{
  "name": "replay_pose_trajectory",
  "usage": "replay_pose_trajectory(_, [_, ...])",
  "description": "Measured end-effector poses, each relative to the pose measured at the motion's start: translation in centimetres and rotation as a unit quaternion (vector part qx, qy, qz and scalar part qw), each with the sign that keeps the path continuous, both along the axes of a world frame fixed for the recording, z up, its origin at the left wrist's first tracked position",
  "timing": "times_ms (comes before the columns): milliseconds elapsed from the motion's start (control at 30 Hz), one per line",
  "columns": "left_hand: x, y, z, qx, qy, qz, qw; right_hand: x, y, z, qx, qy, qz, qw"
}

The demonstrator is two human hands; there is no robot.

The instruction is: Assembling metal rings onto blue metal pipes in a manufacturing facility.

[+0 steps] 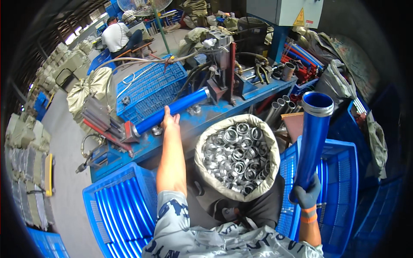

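Observation:
A shiny blue tube (148,122) lies slantwise in the bench fixture, its ends between two metal end blocks. My bare left hand (171,120) is at the near side of this tube, fingers stretched out against or just in front of it, not wrapped round it. My right hand (306,196), in a grey glove with an orange cuff, grips the lower end of a second blue tube (313,142). That tube stands nearly upright, with a silver metal ring (317,111) round its open top. Between my arms a pale fabric sack (201,176) holds many loose silver rings (238,155).
Blue crates stand at both sides: the left crate (92,210) holds several blue tubes, the right crate (350,172) also some. The blue workbench (202,116) carries pliers (261,74) and hoses. A grey electrical box (279,13) hangs above. A person (115,36) sits far left.

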State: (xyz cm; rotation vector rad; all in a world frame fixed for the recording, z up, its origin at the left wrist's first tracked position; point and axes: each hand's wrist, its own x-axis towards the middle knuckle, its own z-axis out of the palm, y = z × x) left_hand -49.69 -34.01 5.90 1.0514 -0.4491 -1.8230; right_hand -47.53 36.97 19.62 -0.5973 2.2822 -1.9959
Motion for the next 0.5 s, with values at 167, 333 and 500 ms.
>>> replay_pose_trajectory(167, [1.5, -2.3, -2.8, 0.001, -0.016, -0.131, 0.991, -0.3, 1.9, -1.0, 0.003, -0.048, -0.029, 0.998])
replay_pose_trajectory(333, [3.8, -1.0, -3.4, -0.028, -0.076, -0.127, 0.989, 0.0, 0.2, -2.0, -0.068, -0.118, 0.005, 0.991])
replay_pose_trajectory(500, [6.2, 6.9, -8.9, -0.082, -0.091, -0.17, 0.978, 1.2, 11.1, -2.3, 0.035, -0.1, -0.145, 0.984])
